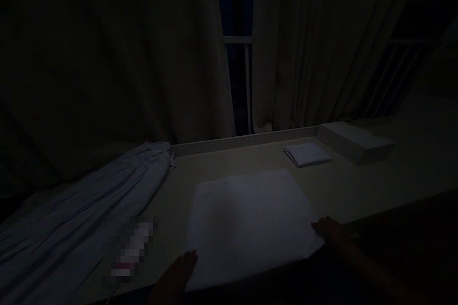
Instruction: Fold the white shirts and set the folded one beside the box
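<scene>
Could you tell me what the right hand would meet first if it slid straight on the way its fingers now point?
The right hand points left across the flat white cloth whose corner it touches, so it would likely ride onto that cloth first; the dim light makes this uncertain.

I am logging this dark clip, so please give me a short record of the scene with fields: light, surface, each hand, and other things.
light: very dim, details hard to see
surface: pale table in front of closed curtains
left hand: left hand flat at the near left corner of a flat white cloth, fingers extended
right hand: right hand on the cloth's near right corner
other things: small folded cloth farther back; pale box beside it; long crumpled garment at left
</scene>
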`<state>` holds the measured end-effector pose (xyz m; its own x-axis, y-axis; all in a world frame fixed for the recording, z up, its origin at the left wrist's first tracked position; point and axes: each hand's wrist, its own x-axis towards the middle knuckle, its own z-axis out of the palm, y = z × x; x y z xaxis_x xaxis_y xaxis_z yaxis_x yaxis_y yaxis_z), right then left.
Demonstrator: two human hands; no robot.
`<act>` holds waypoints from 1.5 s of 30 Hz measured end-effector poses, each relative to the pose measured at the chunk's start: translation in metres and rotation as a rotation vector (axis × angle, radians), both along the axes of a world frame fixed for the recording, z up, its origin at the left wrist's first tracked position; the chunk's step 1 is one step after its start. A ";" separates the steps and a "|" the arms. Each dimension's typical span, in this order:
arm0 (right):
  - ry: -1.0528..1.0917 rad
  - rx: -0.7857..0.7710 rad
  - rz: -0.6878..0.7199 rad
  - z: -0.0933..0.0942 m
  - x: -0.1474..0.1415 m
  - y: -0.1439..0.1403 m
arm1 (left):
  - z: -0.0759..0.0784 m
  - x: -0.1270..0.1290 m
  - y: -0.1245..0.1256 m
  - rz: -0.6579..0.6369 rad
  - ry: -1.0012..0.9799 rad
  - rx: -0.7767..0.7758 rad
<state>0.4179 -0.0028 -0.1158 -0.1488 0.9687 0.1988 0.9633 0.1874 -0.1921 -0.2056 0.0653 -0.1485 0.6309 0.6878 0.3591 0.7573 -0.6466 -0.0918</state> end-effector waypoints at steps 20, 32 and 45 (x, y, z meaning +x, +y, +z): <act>0.224 0.247 0.100 -0.012 0.015 -0.005 | 0.023 -0.018 0.023 -0.177 -0.322 -0.265; 0.380 0.216 0.049 0.008 -0.002 -0.010 | 0.034 -0.011 0.020 -0.157 -0.391 -0.306; 0.551 0.326 0.113 0.040 -0.003 -0.014 | 0.061 -0.011 0.011 0.092 -0.553 -0.326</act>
<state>0.4146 -0.0169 -0.0754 -0.0388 0.8299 0.5565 0.7108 0.4144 -0.5684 -0.2167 0.0761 -0.0878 0.3458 0.8588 0.3780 0.6901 -0.5057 0.5177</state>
